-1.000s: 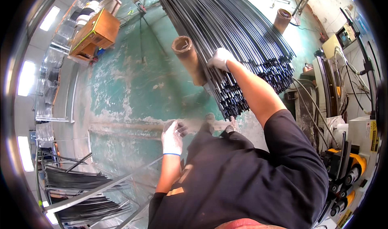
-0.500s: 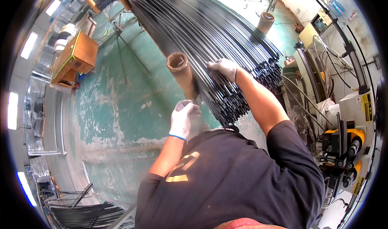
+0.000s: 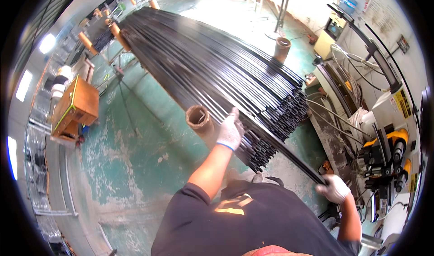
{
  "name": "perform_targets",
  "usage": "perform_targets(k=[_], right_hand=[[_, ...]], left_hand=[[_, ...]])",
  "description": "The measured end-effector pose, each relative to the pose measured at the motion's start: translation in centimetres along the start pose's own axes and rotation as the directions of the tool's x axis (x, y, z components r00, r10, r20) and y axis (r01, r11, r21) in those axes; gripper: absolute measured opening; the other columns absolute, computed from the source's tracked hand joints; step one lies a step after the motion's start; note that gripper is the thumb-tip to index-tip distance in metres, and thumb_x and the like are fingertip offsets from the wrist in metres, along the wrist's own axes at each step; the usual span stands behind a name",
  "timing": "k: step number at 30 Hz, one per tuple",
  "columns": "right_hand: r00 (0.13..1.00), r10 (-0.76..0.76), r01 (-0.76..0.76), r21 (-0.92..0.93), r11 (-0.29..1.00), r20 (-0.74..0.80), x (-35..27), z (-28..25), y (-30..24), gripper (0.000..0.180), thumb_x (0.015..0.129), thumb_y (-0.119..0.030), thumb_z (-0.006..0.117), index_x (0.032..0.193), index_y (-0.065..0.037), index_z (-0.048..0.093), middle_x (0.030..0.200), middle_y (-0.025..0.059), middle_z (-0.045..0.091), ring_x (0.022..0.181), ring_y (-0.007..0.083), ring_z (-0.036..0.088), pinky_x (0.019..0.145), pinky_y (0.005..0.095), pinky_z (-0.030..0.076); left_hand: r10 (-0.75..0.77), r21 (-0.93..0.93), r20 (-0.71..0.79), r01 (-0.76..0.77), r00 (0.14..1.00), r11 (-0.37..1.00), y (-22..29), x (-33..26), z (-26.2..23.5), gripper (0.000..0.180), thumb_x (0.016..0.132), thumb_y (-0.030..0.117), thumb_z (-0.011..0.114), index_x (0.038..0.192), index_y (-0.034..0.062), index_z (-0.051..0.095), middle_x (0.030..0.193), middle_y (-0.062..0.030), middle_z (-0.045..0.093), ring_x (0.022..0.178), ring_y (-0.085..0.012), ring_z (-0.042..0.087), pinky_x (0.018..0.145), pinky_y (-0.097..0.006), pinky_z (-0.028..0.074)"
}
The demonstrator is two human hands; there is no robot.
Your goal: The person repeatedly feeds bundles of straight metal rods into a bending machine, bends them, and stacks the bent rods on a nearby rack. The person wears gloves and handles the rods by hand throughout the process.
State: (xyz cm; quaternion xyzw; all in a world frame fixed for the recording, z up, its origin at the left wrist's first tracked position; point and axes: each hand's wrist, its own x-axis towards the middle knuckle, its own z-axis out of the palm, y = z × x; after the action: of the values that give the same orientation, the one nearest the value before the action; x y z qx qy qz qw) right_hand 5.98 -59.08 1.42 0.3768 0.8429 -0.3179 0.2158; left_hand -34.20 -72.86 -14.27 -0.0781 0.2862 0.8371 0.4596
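Observation:
A wide stack of long, thin black rods (image 3: 194, 52) stretches from the far left to just in front of me, its cut ends uneven. My right hand (image 3: 334, 189), in a white glove, is closed round the near end of a few black rods (image 3: 294, 155) that stick out beyond the stack toward the right. At the stack's left edge is my left hand (image 3: 231, 131), also gloved, its fingers closed against the same rods where they leave the stack; some fingertips are hidden. An upright brown cardboard tube (image 3: 197, 117) stands just left of that hand.
Another cardboard tube (image 3: 282, 49) rises at the stack's right side. On the right are a machine with yellow-and-black parts (image 3: 392, 144) and loose cables (image 3: 350, 59). A wooden cabinet (image 3: 81, 104) stands on the worn green floor (image 3: 135, 165) at left.
My right hand has moved from the stack toward the lower right, drawing out rod ends. My left hand has come up and right, onto the stack's edge. The view has shifted.

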Motion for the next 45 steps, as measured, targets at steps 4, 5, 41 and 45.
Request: perform_targets(k=[4,5,41,45], right_hand=[[0.931,0.302,-0.339,-0.182,0.923,-0.204,-8.7,2.0,8.5,0.037,0.072,-0.039,0.087,0.087,-0.007,0.077,0.077,0.017,0.072,0.075,0.0345,0.071,0.073,0.0436,0.056],[0.896,0.336,-0.401,-0.206,0.893,-0.29,-9.1,3.1,9.9,0.034,0.07,-0.038,0.088,0.083,-0.009,0.077,0.075,0.016,0.071,0.074,0.035,0.071,0.072,0.0441,0.056],[0.172,0.982,0.984,0.049,-0.169,-0.078,-9.4,3.9,53.7,0.021,0.098,-0.018,0.07,0.111,-0.003,0.064,0.101,0.0104,0.07,0.097,0.0276,0.068,0.091,0.0462,0.058],[0.007,0.997,1.0,-0.031,-0.005,0.081,-8.5,0.4,56.0,0.024,0.097,-0.024,0.073,0.111,-0.006,0.066,0.099,0.0063,0.071,0.092,0.0216,0.068,0.086,0.0385,0.058]], left_hand=[[0.021,-0.175,0.037,-0.014,0.999,0.985,1.5,2.8,-0.6,0.027,0.104,0.028,0.058,0.097,0.0022,0.062,0.094,-0.018,0.07,0.089,-0.0357,0.07,0.081,-0.049,0.061],[0.059,-0.176,0.014,-0.055,0.998,0.983,0.8,2.5,0.1,0.03,0.102,0.029,0.06,0.094,0.0006,0.064,0.095,-0.0189,0.071,0.089,-0.0362,0.071,0.082,-0.049,0.061],[-0.409,0.273,0.639,0.304,0.651,0.913,-35.6,9.2,40.3,0.026,0.098,0.005,0.061,0.12,-0.0069,0.065,0.118,-0.0181,0.068,0.12,-0.0318,0.062,0.116,-0.048,0.043],[-0.353,0.346,0.624,0.158,0.697,0.925,-36.6,16.7,40.8,0.021,0.096,0.009,0.067,0.114,-0.0032,0.067,0.111,-0.012,0.07,0.114,-0.0282,0.064,0.116,-0.048,0.044]])
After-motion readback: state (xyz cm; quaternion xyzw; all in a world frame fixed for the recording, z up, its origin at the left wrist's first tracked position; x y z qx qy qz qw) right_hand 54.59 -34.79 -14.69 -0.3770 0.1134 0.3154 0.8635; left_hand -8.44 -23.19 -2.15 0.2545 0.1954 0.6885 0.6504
